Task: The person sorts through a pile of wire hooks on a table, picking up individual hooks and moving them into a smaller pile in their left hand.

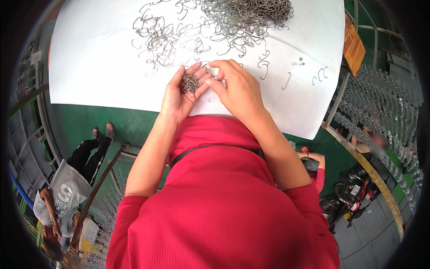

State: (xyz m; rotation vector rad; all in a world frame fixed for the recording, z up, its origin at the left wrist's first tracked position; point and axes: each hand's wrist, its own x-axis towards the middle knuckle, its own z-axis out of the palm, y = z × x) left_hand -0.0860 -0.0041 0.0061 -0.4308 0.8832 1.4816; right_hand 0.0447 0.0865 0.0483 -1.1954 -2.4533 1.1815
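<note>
A clump of small grey wire hooks [191, 84] lies in the cupped palm of my left hand [178, 96], its fingers curled up around it. Close on its right, my right hand [239, 89] has thumb and forefinger bent together near the left fingertips. What that pinch holds is too small to make out. Both hands are over the near part of a white-covered table [103, 80]. Beyond them, loose wire hooks [156, 38] are scattered, and a dense heap of wire hooks [255, 11] sits at the far side.
Single hooks [285, 80] and a few tiny coloured bits [301, 60] lie on the right. A wooden board [354, 45] adjoins the table's right edge. One person [67, 197] is at the lower left, another [319, 168] at the right. Strands of clear pieces [380, 98] hang on the right.
</note>
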